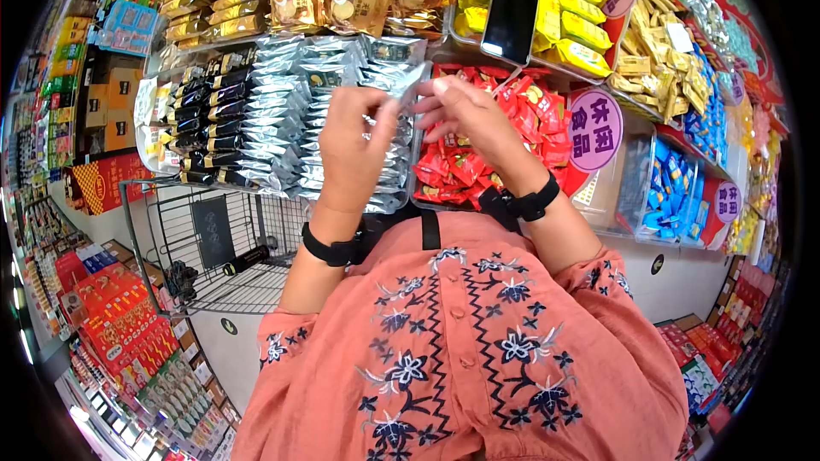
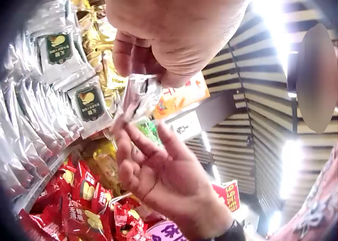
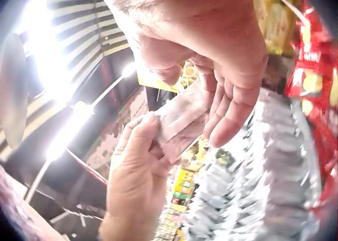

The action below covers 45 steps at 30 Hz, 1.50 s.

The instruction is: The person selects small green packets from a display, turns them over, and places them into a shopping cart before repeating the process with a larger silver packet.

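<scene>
A small silver packet (image 1: 412,81) (image 2: 141,96) (image 3: 182,117) is between the two hands, above the trays. The left hand (image 1: 354,141) (image 2: 179,30) (image 3: 137,183) pinches one end of it between thumb and curled fingers. At the other end is the right hand (image 1: 483,124) (image 2: 169,183) (image 3: 195,46), its fingers spread and loosely bent, with fingertips at the packet's edge. Whether they press on it cannot be told. Rows of similar silver packets (image 1: 278,119) (image 2: 31,119) lie beneath, beside red packets (image 1: 530,115) (image 2: 79,199).
A black phone (image 1: 511,17) lies on yellow packets behind the red ones. Gold packets (image 1: 295,4) fill the back trays. A wire shopping cart (image 1: 213,243) stands at the left below the display. Blue packets (image 1: 670,192) and round purple signs (image 1: 595,131) are at the right.
</scene>
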Motion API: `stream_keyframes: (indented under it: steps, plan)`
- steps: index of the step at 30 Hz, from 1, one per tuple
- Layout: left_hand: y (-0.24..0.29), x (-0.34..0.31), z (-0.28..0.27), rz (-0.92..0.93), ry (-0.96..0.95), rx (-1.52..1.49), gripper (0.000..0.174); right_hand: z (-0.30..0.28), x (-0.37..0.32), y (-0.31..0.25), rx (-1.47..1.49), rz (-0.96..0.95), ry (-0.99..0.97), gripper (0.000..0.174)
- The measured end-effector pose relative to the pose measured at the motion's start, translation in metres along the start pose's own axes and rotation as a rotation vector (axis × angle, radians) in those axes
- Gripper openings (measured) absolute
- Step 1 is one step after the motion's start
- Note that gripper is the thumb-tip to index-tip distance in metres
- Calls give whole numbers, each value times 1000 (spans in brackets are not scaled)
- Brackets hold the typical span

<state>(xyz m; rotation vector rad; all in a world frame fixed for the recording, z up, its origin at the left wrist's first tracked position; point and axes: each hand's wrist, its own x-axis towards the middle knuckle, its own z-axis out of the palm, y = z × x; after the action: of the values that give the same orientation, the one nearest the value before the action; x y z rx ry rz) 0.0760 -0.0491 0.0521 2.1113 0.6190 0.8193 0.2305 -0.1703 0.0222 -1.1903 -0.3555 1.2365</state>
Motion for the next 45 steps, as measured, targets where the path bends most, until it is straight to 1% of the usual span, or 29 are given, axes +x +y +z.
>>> stream_keyframes:
  steps: [1, 2, 3, 4, 6, 8, 11, 12, 15, 16, 19, 20, 21, 22, 23, 24, 25, 26, 27, 29, 30, 33, 37, 39, 43, 45]
  plan:
    - [2, -1, 6, 114, -10, 60, 15, 7, -3, -4, 133, 44, -67, 36]
    - [3, -2, 11, 228, -20, 120, 17, 9, -4, -5, 235, 58, -134, 33]
    - [4, -3, 15, 339, -29, 180, 19, 8, -3, -1, 210, 32, -119, 31]
    - [6, -6, 15, 333, -99, 194, 23, 5, 2, 6, 185, 7, -103, 30]
    - [9, -10, 14, 350, -145, 192, 23, 1, 5, 12, 136, -19, -81, 24]
    - [7, -15, 12, 333, -171, 150, 22, -3, 3, 12, 133, -14, -100, 24]
    - [-3, -18, 3, 204, -85, 97, 21, -1, -2, 6, 134, 13, -94, 24]
    - [-6, -19, -3, 69, -78, 96, 20, 0, -3, 4, 135, 24, -88, 25]
    - [-12, -15, -5, -340, -30, -176, 23, 0, -1, 8, 180, 10, -81, 26]
    - [-24, -17, -3, -414, -90, -304, 29, 0, 0, 11, 178, -2, -95, 26]
    - [-36, -21, 1, -597, -362, -531, 30, -2, 1, 25, 148, -14, -119, 26]
    - [-34, -24, 4, -564, -361, -458, 26, -3, 1, 28, 123, -6, -116, 27]
    - [-34, -22, 3, -538, -376, -392, 25, -5, 2, 31, 97, 2, -113, 27]
    - [-35, -18, 1, -510, -391, -325, 25, -11, 5, 36, 0, -2, -73, 32]
    - [-36, -14, -1, -483, -406, -259, 25, -16, 9, 35, -102, -80, -46, 34]
    - [-37, -6, -5, -365, -452, -106, 23, -21, 13, 34, -204, -156, -18, 36]
    - [-35, 3, -12, -161, -485, 198, 22, -23, 16, 33, -306, -229, 11, 38]
    - [-34, 10, -13, -91, -487, 310, 22, -23, 20, 28, -314, -234, 54, 35]
    - [-33, 18, -15, -17, -484, 425, 22, -23, 24, 24, -432, -313, 54, 32]
    - [-31, 36, -16, 134, -447, 454, 23, -25, 31, 18, -666, -473, 61, 26]
    - [-32, 42, -14, 210, -428, 466, 24, -24, 37, 21, -716, -545, 102, 20]
    - [-42, 52, -4, 255, -288, 479, 25, -20, 47, 25, -828, -629, 192, 18]
    - [-62, 57, 8, 303, -164, 459, 27, -13, 57, 25, -853, -700, 312, 15]
    - [-69, 56, 14, 243, -152, 426, 28, -10, 63, 23, -840, -730, 351, 15]
    - [-75, 50, 25, 137, -68, 386, 28, -12, 71, 27, -938, -666, 368, 13]
    - [-74, 47, 27, 176, 34, 347, 28, -12, 75, 29, -995, -650, 382, 13]
